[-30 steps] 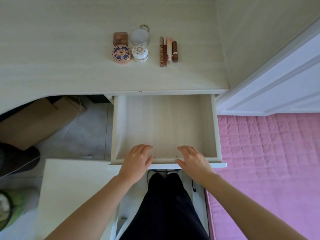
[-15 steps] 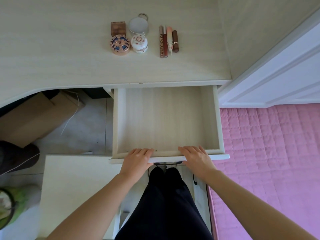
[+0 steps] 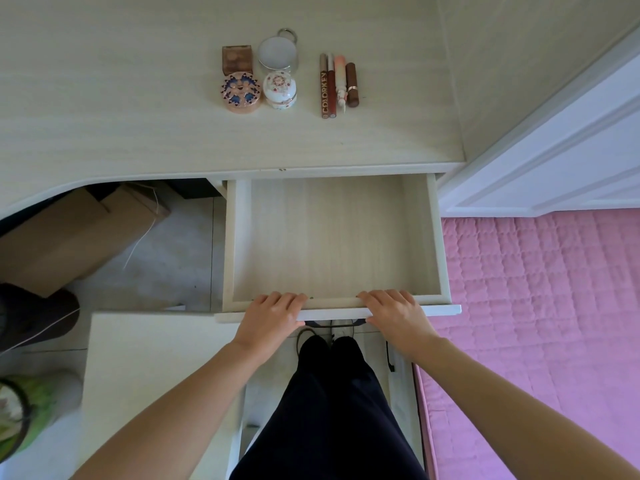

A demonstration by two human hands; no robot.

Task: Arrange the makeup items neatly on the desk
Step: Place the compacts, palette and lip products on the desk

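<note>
Since the earlier frame both hands slid back to the front lip of the pale wooden drawer (image 3: 239,244); its depth looks unchanged. Left hand (image 3: 268,315) and right hand (image 3: 394,313) curl fingers over that lip, lower centre. Upper centre on the light wood-grain desk (image 3: 104,116): brown square compact (image 3: 237,57), round white mirror (image 3: 278,53), pink patterned round case (image 3: 241,92), white floral trinket pot (image 3: 279,90), row of four lip tubes (image 3: 337,84). Arranging appears done; closing remains.

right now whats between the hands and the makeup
In the head view: the open drawer, nothing visible inside, then bare desk up to the makeup.
</note>
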